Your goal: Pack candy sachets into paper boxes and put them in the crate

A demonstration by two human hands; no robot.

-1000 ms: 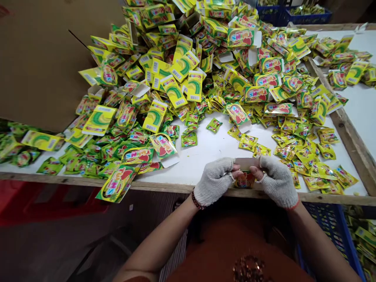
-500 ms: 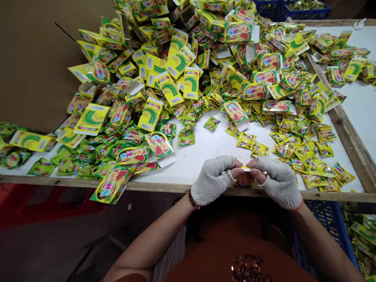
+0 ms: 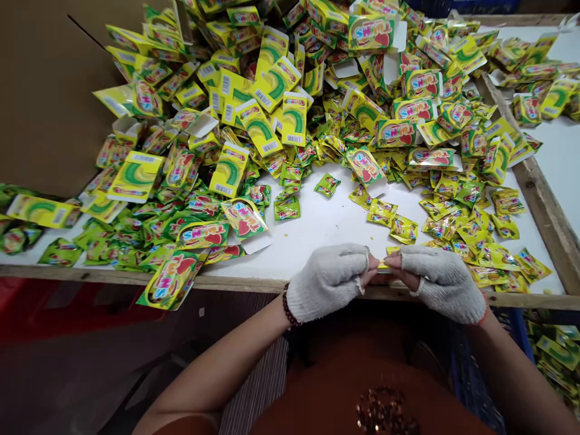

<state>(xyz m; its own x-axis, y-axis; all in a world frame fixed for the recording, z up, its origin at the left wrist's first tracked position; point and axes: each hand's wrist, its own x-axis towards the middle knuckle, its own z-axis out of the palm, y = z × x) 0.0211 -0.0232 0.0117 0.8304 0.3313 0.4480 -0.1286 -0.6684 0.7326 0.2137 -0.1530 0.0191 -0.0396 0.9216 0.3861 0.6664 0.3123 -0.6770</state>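
Observation:
Between my fingertips, at the front edge of the table, is a small yellow candy box (image 3: 383,264), mostly hidden with only a thin strip of it showing. My left hand (image 3: 330,281), in a pale fingerless knit glove, pinches its left end. The right end is pinched by my right hand (image 3: 438,281), gloved the same way. Yellow candy packets (image 3: 403,229) lie just beyond my right hand. A single green candy packet (image 3: 327,185) rests farther back on the white tabletop (image 3: 317,223).
A tall heap of yellow candy boxes (image 3: 294,118) covers the back. Green candy packets (image 3: 131,232) spread at left beside a brown cardboard panel (image 3: 45,90). A wooden strip (image 3: 539,187) divides the table at right. Below stand a red crate (image 3: 58,311) and a blue crate (image 3: 521,329).
My hands have drawn slightly apart and their grip has shifted. Less of the candy box's face shows between the fingers. The whole view has moved a little.

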